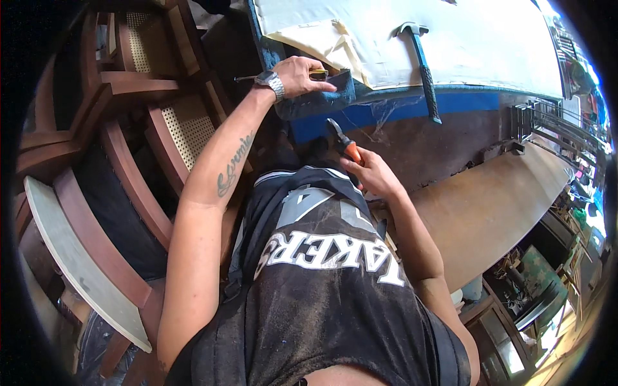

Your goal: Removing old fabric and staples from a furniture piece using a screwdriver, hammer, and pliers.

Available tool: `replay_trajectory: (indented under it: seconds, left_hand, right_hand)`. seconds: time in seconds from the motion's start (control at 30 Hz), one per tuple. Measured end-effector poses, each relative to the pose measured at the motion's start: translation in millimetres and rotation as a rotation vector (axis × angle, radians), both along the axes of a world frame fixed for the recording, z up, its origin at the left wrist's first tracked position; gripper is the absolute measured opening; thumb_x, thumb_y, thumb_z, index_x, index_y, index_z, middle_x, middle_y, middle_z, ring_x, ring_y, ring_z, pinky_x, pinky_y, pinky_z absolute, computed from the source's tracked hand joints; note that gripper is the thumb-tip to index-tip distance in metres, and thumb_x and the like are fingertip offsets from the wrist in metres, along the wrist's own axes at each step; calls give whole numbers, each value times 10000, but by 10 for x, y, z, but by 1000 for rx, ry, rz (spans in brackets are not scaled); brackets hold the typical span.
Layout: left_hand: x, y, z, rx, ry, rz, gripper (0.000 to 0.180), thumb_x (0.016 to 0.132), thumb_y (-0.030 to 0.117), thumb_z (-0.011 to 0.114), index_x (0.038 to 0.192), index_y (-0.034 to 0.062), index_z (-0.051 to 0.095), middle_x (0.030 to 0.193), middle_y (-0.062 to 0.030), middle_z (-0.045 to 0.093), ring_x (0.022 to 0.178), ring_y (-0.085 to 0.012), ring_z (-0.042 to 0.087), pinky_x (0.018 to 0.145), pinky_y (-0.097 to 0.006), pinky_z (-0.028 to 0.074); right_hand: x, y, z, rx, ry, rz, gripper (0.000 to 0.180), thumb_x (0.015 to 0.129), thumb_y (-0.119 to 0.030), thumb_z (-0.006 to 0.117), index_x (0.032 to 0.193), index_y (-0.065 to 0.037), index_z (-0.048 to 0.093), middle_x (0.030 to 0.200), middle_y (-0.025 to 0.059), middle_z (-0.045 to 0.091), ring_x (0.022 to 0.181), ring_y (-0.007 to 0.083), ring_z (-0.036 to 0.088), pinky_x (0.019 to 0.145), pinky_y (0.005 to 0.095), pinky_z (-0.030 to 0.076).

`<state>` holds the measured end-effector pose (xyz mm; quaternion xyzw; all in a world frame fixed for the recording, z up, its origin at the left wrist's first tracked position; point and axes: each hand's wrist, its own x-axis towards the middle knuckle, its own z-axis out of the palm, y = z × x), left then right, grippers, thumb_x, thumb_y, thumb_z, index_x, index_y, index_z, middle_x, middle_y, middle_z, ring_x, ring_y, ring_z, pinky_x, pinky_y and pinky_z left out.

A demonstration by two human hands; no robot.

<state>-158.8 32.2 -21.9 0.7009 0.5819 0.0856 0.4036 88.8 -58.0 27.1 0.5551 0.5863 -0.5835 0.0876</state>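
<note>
My left hand (301,78) is closed around a screwdriver (318,72) with a yellow and black handle; its thin shaft sticks out to the left past my wrist. The fingers rest by the loose blue fabric (341,90) at the near left corner of an upholstered piece (483,45) with a pale cloth underside. Closer to my body, my right hand (374,172) grips pliers (347,147) with orange handles, their dark jaws pointing up and left, apart from the fabric. A claw hammer (425,71) lies on the pale cloth, its handle hanging over the near edge.
Wooden chair frames (129,167) with cane panels crowd the left side, near a curved pale-topped piece (84,264). A brown board (483,212) lies to the right, with dark metal racks (541,119) beyond it. Cluttered wood pieces (528,283) fill the lower right.
</note>
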Motion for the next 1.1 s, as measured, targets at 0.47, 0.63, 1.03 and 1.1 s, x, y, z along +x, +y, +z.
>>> replay_trajectory:
  seconds: [0.47, 0.63, 1.03, 1.1]
  left_hand:
    - [-2, -47, -352, 190, -70, 134, 295, 800, 351, 637, 986, 123, 612, 907, -107, 661, 858, -285, 632, 739, -379, 501]
    - [8, -48, -372, 208, -94, 155, 331, 791, 377, 640, 997, 121, 606, 916, -115, 659, 863, -286, 632, 742, -378, 501]
    - [-16, -19, -362, 168, -58, 124, 374, 793, 402, 637, 1026, 112, 600, 928, -127, 656, 865, -291, 634, 761, -380, 509]
    - [-19, -30, -394, 157, -53, 126, 374, 796, 404, 633, 1030, 114, 600, 932, -125, 657, 869, -291, 633, 762, -382, 508]
  right_hand:
    - [-249, 413, -352, -541, 333, -375, 294, 898, -317, 537, 985, -36, 535, 863, 76, 592, 701, 149, 575, 646, 320, 492]
    - [-297, 250, -414, -18, 361, -644, 223, 915, -284, 508, 938, -62, 507, 656, -7, 483, 554, 69, 477, 478, 232, 429]
    - [-395, 273, -152, -89, 28, 14, 304, 893, -319, 551, 942, -20, 576, 658, 8, 503, 575, 93, 455, 555, 266, 405]
    - [-455, 322, -155, 75, -75, 190, 361, 870, -340, 562, 967, 7, 571, 690, 105, 580, 620, 172, 551, 600, 322, 447]
